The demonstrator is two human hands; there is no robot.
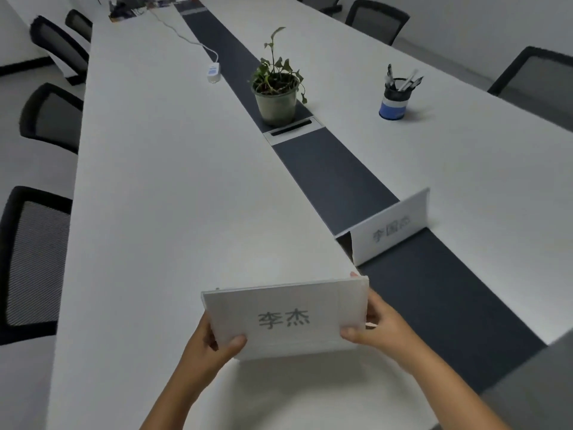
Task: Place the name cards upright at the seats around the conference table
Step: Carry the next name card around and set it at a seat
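Observation:
I hold a white name card [286, 318] with two dark printed characters, in a clear stand, over the near end of the long white conference table [173, 187]. My left hand [214, 346] grips its lower left corner, thumb on the front face. My right hand [376, 327] grips its right edge, fingers behind. A second name card [392, 228] stands upright on the dark centre strip [328, 172], a little beyond and to the right of the held one.
A potted plant [277, 94] sits on the centre strip farther along. A blue and black pen holder [394, 102] stands right of it. A white power adapter [213, 72] with a cable lies left of the strip. Black mesh chairs [34, 262] line both sides.

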